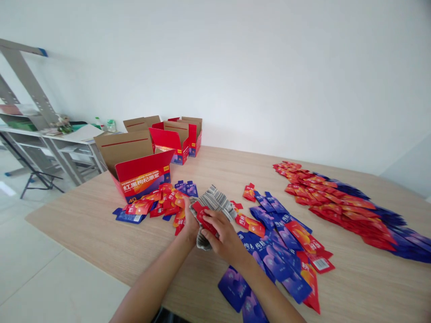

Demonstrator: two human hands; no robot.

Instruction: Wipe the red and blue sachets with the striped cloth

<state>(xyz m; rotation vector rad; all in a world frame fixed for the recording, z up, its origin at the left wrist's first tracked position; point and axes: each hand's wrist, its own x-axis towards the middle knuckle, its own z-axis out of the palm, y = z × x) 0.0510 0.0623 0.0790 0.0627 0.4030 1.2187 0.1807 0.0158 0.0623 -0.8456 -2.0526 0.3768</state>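
A grey-and-white striped cloth point(218, 204) is bunched between my two hands over the table. My left hand point(191, 222) grips its left side, the fingers mostly hidden behind the folds. On top of the cloth lies a red pouch point(201, 214), and my right hand point(222, 231) has its fingers closed over it, pressing it against the fabric. To the left is a small heap of red and blue pouches point(171, 199). More blue pouches point(276, 260), mixed with red ones point(305, 237), are spread beside and below my right forearm.
An open red carton point(144, 175) stands at the left behind the small heap, with more open cartons point(175, 137) farther back. Long overlapping rows of red and blue pouches point(340, 211) lie at the right. A white wall borders the wooden table point(229, 161).
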